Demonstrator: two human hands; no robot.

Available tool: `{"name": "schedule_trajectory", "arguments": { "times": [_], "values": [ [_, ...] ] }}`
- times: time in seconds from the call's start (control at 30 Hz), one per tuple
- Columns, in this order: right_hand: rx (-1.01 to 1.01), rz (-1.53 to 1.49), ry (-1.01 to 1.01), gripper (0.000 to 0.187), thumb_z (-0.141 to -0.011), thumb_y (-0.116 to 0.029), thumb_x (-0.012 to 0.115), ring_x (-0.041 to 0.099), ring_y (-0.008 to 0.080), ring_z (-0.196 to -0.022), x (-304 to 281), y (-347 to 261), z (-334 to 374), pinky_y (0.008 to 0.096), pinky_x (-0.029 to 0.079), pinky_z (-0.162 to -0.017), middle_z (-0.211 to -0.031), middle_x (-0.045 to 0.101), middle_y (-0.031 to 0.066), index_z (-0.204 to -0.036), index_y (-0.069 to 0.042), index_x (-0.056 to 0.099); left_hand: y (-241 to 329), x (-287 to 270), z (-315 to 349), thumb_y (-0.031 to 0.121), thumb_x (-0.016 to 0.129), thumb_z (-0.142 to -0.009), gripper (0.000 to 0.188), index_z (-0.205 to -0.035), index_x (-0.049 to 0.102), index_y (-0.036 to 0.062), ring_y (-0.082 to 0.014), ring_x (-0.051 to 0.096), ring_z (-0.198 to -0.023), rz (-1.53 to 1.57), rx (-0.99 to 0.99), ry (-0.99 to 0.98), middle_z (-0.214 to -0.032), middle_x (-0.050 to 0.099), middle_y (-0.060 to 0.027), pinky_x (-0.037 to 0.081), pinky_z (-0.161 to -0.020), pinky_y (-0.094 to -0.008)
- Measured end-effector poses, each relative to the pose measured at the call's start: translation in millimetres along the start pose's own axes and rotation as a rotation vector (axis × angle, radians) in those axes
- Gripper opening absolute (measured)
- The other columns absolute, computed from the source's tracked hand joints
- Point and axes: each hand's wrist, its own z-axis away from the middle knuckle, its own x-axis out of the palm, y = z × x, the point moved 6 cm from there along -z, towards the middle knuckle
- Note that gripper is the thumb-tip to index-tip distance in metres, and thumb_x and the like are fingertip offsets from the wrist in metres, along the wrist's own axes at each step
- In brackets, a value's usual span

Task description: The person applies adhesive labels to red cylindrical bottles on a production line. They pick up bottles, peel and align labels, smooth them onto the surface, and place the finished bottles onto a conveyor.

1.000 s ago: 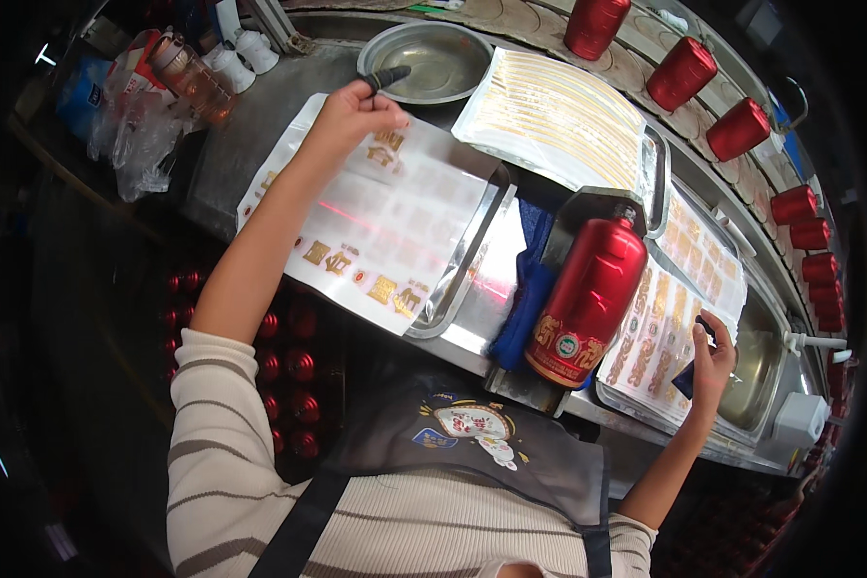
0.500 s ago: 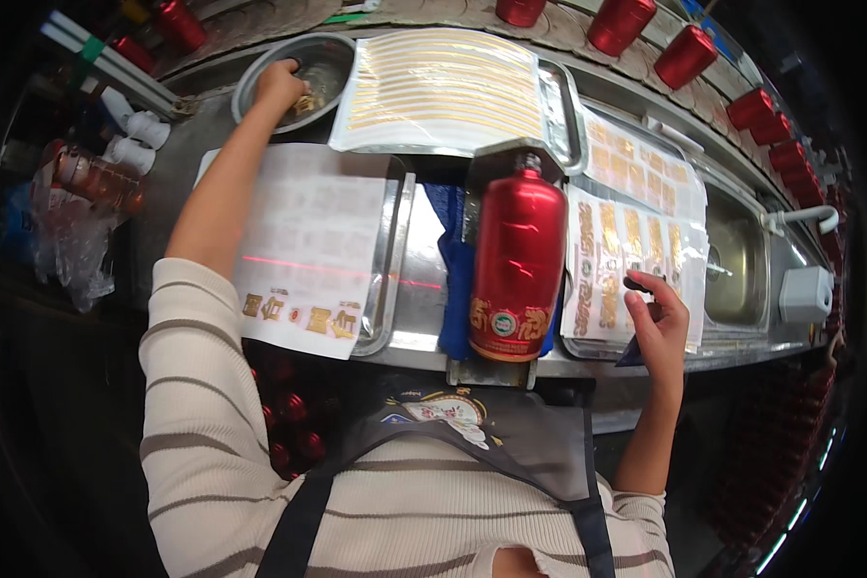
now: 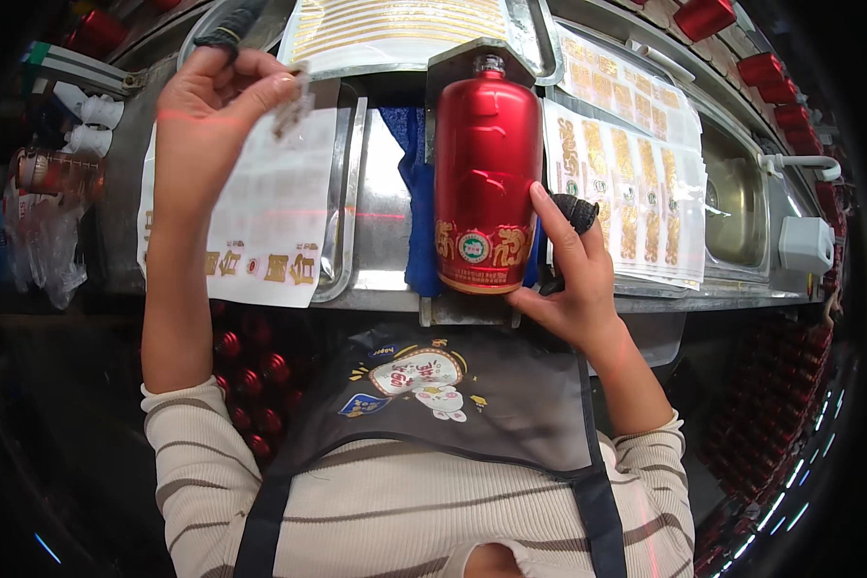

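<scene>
My left hand (image 3: 212, 106) has come back from the bowl, pinching what looks like a small decal (image 3: 292, 104). My right hand (image 3: 568, 279), fingers spread, steadies the red bottle (image 3: 486, 183) lying on the worktop (image 3: 380, 207).

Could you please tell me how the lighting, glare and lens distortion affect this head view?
Head view: fisheye bends the steel bench edge and darkens the rim; glare streaks the red bottle and bench; a thin red light line crosses the left hand; the small piece pinched in its fingers is blurred; the right hand, beside the bottle, is sharp.
</scene>
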Motion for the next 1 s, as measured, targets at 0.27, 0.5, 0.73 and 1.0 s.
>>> {"name": "schedule_trajectory", "arguments": {
  "times": [0.27,0.5,0.73,1.0],
  "values": [
    [0.248,-0.269,-0.087,0.099,-0.061,-0.003,0.077,0.041,0.0043,-0.062,18,32,19,0.0197,0.035,-0.053,-0.135,0.055,0.0081,-0.152,-0.006,0.039,55,99,30,0.001,0.071,-0.086,0.038,-0.122,0.060,0.0038,-0.0097,0.064,-0.092,0.501,-0.138,-0.322,-0.096,0.066,-0.0012,0.050,-0.087,-0.0265],
    [0.521,-0.618,0.024,0.060,-0.083,-0.017,0.075,0.041,-0.0015,-0.056,-10,38,-15,0.0161,0.035,-0.052,-0.118,0.060,0.0072,-0.137,-0.004,0.055,18,133,16,0.004,0.073,-0.086,0.014,-0.097,0.065,0.0001,-0.0057,0.062,-0.078,0.277,-0.029,-0.037,-0.085,0.069,-0.0013,0.052,-0.072,-0.0242],
    [0.510,-0.787,0.075,0.073,-0.084,-0.031,0.079,0.047,0.0014,-0.062,25,44,-31,0.0169,0.041,-0.057,-0.121,0.059,0.0089,-0.142,-0.001,0.045,23,135,13,0.002,0.072,-0.086,0.013,-0.098,0.067,-0.0008,-0.0036,0.055,-0.071,0.188,0.037,0.030,-0.083,0.068,-0.0002,0.047,-0.064,-0.0210],
    [0.490,-0.949,0.039,0.070,-0.089,-0.025,0.075,0.056,0.0018,-0.069,30,45,-34,0.0178,0.044,-0.059,-0.119,0.059,0.0101,-0.145,-0.003,0.041,11,127,9,0.002,0.068,-0.087,0.015,-0.102,0.067,0.0000,-0.0021,0.049,-0.069,0.110,0.041,0.126,-0.081,0.064,0.0023,0.043,-0.064,-0.0200]
  ]
}}
